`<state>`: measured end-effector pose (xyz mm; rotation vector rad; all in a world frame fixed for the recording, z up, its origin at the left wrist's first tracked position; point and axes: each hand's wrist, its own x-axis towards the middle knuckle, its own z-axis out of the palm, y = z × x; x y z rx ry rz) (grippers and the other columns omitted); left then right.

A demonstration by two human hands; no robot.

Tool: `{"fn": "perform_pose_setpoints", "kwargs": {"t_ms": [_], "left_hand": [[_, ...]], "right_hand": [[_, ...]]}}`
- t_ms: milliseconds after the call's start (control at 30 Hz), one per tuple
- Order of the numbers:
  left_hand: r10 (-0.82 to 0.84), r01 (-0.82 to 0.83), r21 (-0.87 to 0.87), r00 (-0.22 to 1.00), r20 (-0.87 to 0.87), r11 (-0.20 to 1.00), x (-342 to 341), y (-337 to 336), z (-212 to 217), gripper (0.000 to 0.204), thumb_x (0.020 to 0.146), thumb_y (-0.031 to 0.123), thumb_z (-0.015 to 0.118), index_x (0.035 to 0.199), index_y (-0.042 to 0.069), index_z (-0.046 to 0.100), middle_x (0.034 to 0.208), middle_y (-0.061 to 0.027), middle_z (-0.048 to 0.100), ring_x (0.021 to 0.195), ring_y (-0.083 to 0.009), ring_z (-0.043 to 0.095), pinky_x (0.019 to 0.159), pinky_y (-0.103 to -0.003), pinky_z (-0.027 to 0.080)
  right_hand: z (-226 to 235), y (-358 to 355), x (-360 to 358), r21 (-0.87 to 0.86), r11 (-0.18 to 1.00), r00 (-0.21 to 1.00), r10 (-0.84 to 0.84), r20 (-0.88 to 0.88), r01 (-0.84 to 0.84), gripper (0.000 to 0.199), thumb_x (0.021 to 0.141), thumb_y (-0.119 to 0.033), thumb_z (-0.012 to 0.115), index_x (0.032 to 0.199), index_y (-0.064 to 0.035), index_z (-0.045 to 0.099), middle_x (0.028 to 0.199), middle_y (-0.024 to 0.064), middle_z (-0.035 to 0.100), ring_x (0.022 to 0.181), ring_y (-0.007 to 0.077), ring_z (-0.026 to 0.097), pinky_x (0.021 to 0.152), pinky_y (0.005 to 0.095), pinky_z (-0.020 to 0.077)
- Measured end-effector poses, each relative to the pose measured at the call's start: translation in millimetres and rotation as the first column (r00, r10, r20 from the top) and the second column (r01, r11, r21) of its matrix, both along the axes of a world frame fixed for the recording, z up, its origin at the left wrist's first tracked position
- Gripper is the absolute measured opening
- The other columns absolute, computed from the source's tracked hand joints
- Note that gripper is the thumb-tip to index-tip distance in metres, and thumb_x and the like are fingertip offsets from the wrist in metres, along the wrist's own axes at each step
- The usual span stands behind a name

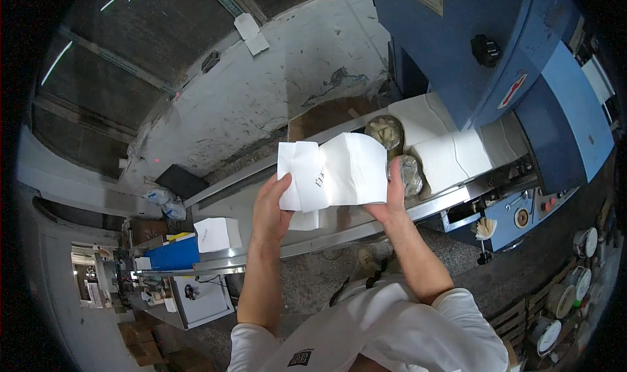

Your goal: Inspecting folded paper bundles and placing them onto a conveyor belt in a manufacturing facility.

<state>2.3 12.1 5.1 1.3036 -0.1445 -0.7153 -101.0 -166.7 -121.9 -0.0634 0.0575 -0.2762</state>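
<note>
Both hands hold up a creased white sheet (333, 171) over a steel table (339, 225). The left hand (271, 209) grips the sheet's left edge, thumb on its front, fingers behind. The right hand (390, 195) clasps the right edge, thumb up along the paper. Just beyond the right hand lie a round tin (385, 131) and a clear wrapped bundle (411, 174), with white paper stacks (450, 153) past them under a blue machine (516, 65). Left of the left hand sits a small white block (217, 233).
</note>
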Motion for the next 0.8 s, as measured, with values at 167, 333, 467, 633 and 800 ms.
{"fn": "perform_pose_setpoints", "kwargs": {"t_ms": [167,333,467,633,800], "left_hand": [[0.009,-0.010,-0.018,1.000,-0.028,1.000,0.8,-0.4,-1.5,0.040,0.094,0.017,0.050,0.128,-0.005,0.051,0.117,-0.0141,0.062,0.105,-0.0227,0.063,0.089,-0.035,0.050],[0.018,-0.019,-0.027,0.999,-0.033,0.999,0.9,0.2,-1.6,0.040,0.093,0.016,0.050,0.128,-0.006,0.051,0.118,-0.0147,0.061,0.105,-0.0234,0.063,0.090,-0.036,0.050],[0.020,-0.021,-0.021,0.999,-0.038,1.000,2.2,0.5,-1.3,0.041,0.093,0.016,0.050,0.128,-0.006,0.050,0.119,-0.0149,0.061,0.105,-0.0236,0.062,0.091,-0.036,0.050],[0.035,-0.036,-0.020,0.998,-0.060,0.999,4.0,2.3,-3.4,0.041,0.093,0.015,0.049,0.128,-0.006,0.050,0.119,-0.0154,0.061,0.105,-0.0242,0.062,0.091,-0.036,0.050],[0.037,-0.039,-0.024,0.997,-0.063,0.999,4.4,1.6,-4.1,0.041,0.093,0.015,0.049,0.128,-0.007,0.050,0.118,-0.0162,0.061,0.105,-0.0252,0.062,0.091,-0.038,0.050]], "right_hand": [[-2.9,0.0,0.7,-0.009,1.000,1.000,0.000,0.000,0.000,0.077,0.094,-0.065,0.027,0.146,-0.0068,0.030,0.143,0.0132,0.042,0.131,0.0312,0.043,0.109,0.0482,0.0319],[-2.6,0.8,1.8,0.004,1.000,1.000,0.006,0.009,-0.006,0.079,0.094,-0.066,0.028,0.146,-0.0062,0.030,0.144,0.0133,0.042,0.131,0.0310,0.042,0.110,0.0478,0.0314],[-3.5,0.6,2.3,-0.005,1.000,1.000,0.017,0.008,-0.017,0.080,0.093,-0.066,0.028,0.146,-0.0064,0.030,0.144,0.0131,0.042,0.132,0.0310,0.041,0.110,0.0479,0.0305],[-2.1,1.3,2.3,0.011,1.000,1.000,0.025,0.017,-0.025,0.081,0.093,-0.067,0.029,0.146,-0.0065,0.030,0.144,0.0128,0.042,0.132,0.0308,0.041,0.111,0.0474,0.0296],[-2.1,1.1,2.3,0.003,1.000,1.000,0.018,0.016,-0.018,0.079,0.093,-0.066,0.029,0.145,-0.0064,0.030,0.144,0.0128,0.042,0.132,0.0306,0.041,0.111,0.0475,0.0295]]}}
